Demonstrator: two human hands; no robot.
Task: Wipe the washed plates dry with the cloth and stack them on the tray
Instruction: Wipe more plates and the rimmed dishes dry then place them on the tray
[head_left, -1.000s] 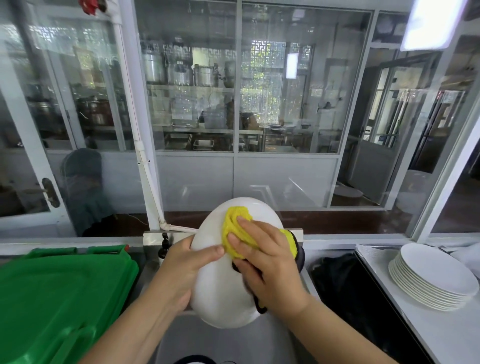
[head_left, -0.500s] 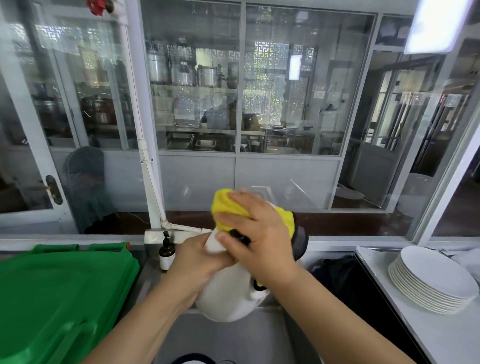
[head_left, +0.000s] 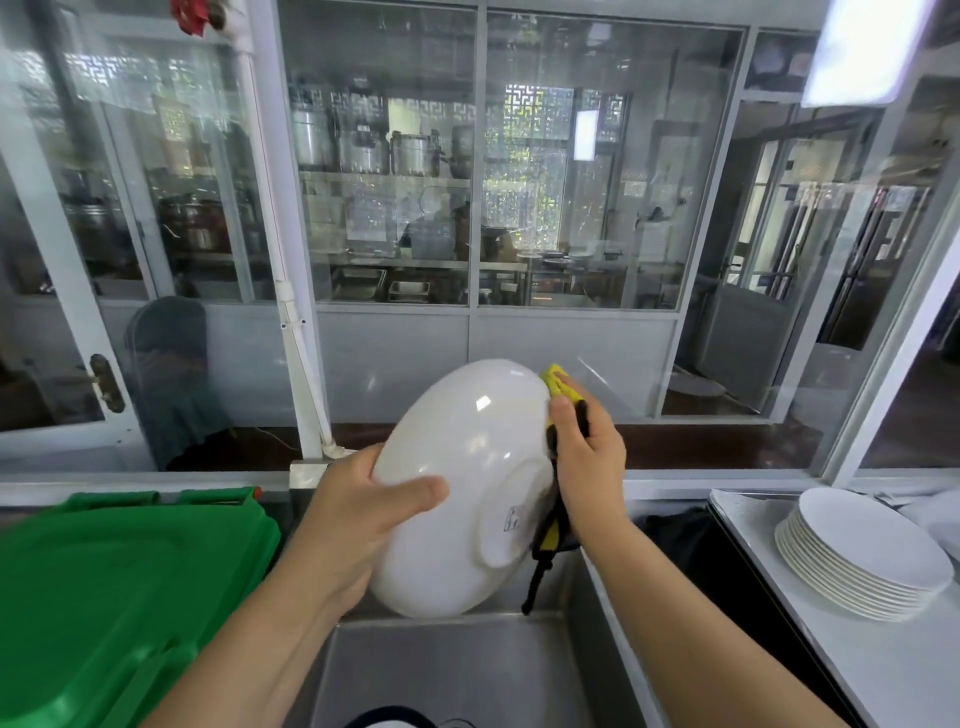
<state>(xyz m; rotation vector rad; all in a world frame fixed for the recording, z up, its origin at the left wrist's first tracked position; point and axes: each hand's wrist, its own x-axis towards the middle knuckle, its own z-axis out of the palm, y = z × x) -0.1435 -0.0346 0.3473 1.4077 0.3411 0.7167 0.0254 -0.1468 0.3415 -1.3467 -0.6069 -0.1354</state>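
Looking like the dishwashing corner of a commercial or canteen kitchen: standing at a deep stainless steel sink (head_left: 467, 670), with a stack of identical white plates (head_left: 867, 551) sitting on the steel table (head_left: 883, 670) to the right and a large green bin lid (head_left: 104, 582) lying to the left. Showing, beyond the glass partition (head_left: 582, 171), big metal stockpots (head_left: 363, 145) lining a shelf, with steel trays (head_left: 384, 286) below.

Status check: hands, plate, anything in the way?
Left hand grips plate over sink. Right hand presses cloth on rim. Stack unobstructed.
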